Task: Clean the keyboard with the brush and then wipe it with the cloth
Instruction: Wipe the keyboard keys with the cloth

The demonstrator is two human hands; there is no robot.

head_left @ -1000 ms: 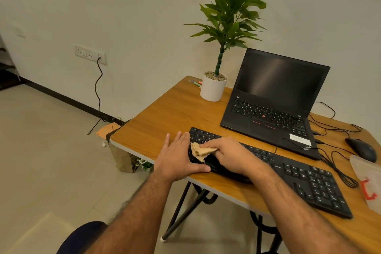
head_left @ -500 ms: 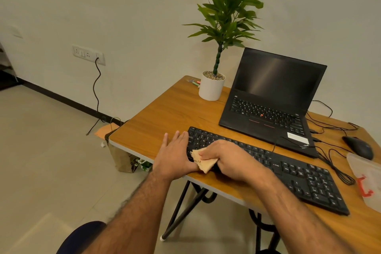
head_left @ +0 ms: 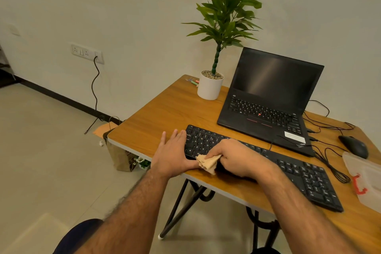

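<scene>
Left hand (head_left: 172,159), fingers spread flat, steadies the keyboard (head_left: 288,167); right hand's (head_left: 237,159) grip clamps a cloth (head_left: 207,163) wiping its left end.

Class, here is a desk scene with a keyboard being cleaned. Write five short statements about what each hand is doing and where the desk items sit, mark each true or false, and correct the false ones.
1. The right hand holds a tan cloth in its grip at the left end of the black keyboard. True.
2. The left hand holds a brush. False: it lies flat and open at the keyboard's left edge, and no brush is in view.
3. The laptop is closed. False: its lid is up, its screen dark.
4. The potted plant stands left of the laptop. True.
5. The mouse lies on the keyboard. False: it sits on the wooden desk, off to the right.
</scene>
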